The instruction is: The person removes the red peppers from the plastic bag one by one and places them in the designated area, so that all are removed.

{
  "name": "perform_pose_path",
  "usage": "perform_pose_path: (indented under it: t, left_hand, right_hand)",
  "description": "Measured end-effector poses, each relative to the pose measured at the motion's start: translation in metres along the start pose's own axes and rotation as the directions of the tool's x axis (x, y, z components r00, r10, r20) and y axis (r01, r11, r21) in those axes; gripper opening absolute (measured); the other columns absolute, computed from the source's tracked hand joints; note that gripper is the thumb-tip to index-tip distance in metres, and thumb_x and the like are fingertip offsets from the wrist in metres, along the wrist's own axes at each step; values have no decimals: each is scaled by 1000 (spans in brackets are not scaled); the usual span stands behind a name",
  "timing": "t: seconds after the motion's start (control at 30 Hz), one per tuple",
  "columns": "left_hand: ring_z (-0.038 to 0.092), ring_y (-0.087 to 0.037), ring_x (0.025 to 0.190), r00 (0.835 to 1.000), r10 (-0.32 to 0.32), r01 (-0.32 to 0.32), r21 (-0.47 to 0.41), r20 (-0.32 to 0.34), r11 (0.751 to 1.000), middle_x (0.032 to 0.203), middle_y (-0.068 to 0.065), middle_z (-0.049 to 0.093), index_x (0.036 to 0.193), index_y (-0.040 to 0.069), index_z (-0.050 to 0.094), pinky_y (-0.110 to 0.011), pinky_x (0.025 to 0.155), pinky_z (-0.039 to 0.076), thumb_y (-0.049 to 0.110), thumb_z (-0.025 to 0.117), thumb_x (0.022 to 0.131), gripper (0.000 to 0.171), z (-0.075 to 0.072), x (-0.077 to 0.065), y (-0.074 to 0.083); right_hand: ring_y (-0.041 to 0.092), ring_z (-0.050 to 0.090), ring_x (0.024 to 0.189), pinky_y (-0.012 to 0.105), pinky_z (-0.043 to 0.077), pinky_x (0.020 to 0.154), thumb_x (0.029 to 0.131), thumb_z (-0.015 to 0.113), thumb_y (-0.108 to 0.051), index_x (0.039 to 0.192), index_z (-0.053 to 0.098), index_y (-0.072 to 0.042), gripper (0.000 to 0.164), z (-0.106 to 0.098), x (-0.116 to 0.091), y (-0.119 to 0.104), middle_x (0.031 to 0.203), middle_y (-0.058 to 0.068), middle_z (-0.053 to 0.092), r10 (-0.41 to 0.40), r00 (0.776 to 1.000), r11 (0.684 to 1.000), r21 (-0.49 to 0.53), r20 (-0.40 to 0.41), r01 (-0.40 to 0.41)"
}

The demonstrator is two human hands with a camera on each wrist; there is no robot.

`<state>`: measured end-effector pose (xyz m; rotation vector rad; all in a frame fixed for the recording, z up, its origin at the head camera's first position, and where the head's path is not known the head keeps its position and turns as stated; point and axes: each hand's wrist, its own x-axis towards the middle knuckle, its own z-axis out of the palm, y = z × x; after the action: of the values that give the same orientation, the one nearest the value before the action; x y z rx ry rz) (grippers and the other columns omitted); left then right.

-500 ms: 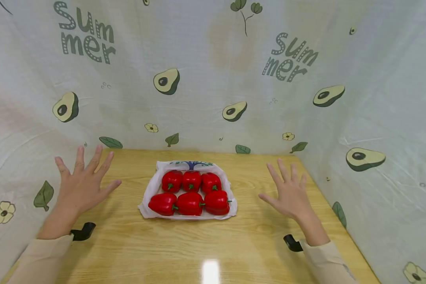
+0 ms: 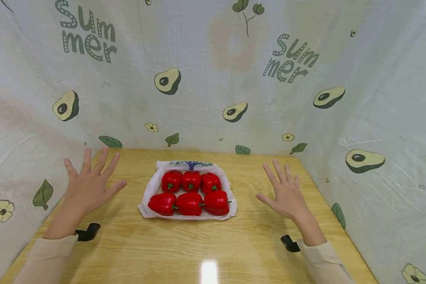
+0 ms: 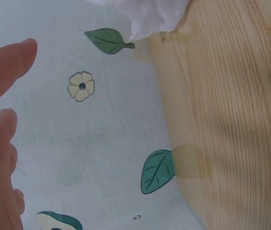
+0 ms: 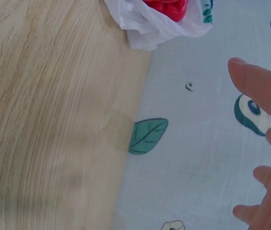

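Observation:
Several red bell peppers [image 2: 189,203] lie in two rows on a white plastic bag [image 2: 150,193] in the middle of the table. To the left of the bag, my left hand [image 2: 88,189] is held above the table with its fingers spread and holds nothing. My right hand [image 2: 287,195] hovers to the right of the bag, fingers spread too, touching nothing. In the right wrist view, part of a red pepper [image 4: 171,7] shows inside the bag [image 4: 149,31]. Only an edge of the bag [image 3: 157,17] appears in the left wrist view.
The wooden table [image 2: 156,248] is bounded at the back and sides by a pale cloth [image 2: 198,51] printed with avocados, leaves and flowers. Black wrist mounts [image 2: 88,232] stick out near both cuffs.
My left hand has shifted slightly to the right, towards the bag. My right hand has moved a little to the left. The peppers and the bag stay where they were.

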<state>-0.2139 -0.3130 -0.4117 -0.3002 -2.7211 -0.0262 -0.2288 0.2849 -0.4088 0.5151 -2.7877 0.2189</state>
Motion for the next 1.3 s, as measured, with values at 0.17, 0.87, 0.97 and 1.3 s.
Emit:
perform_pose_path:
  t: [0.17, 0.87, 0.97, 1.3]
  left_hand:
    - [-13, -53, 159, 1000, 17, -17, -15, -7, 1000, 179, -15, 3, 172, 24, 12, -82, 108, -22, 64, 61, 99, 97, 3, 3, 3]
    - [10, -63, 155, 997, 71, -44, -455, 41, 890, 178, -18, 3, 172, 20, 11, -87, 112, 14, 47, 67, 103, 94, 22, 12, 39]
    - [13, -58, 157, 996, 68, -21, -544, 66, 839, 179, -13, 1, 172, 26, 8, -87, 108, 24, 41, 70, 103, 94, 25, 13, 43]
    - [13, -51, 160, 996, 81, -31, -708, 38, 705, 179, -11, 5, 172, 27, 17, -83, 111, 25, 26, 72, 103, 88, 39, 11, 51]
  right_hand:
    - [58, 11, 157, 87, 15, 111, 95, 74, -55, 172, 16, -22, 101, 1, 3, -2, 179, 14, 5, -19, 1000, 999, 31, -8, 19]
    - [49, 31, 154, 71, 34, 117, 94, 81, -40, 171, 23, -20, 99, 11, 20, -19, 176, 17, 20, -158, 987, 971, 176, -41, 163]
    - [47, 33, 154, 70, 37, 115, 94, 82, -35, 170, 26, -19, 96, 12, 22, -22, 175, 18, 22, -177, 983, 962, 205, -47, 183]
    - [44, 34, 154, 67, 42, 113, 94, 83, -24, 168, 30, -16, 92, 16, 26, -33, 173, 17, 26, -208, 977, 929, 305, -38, 210]
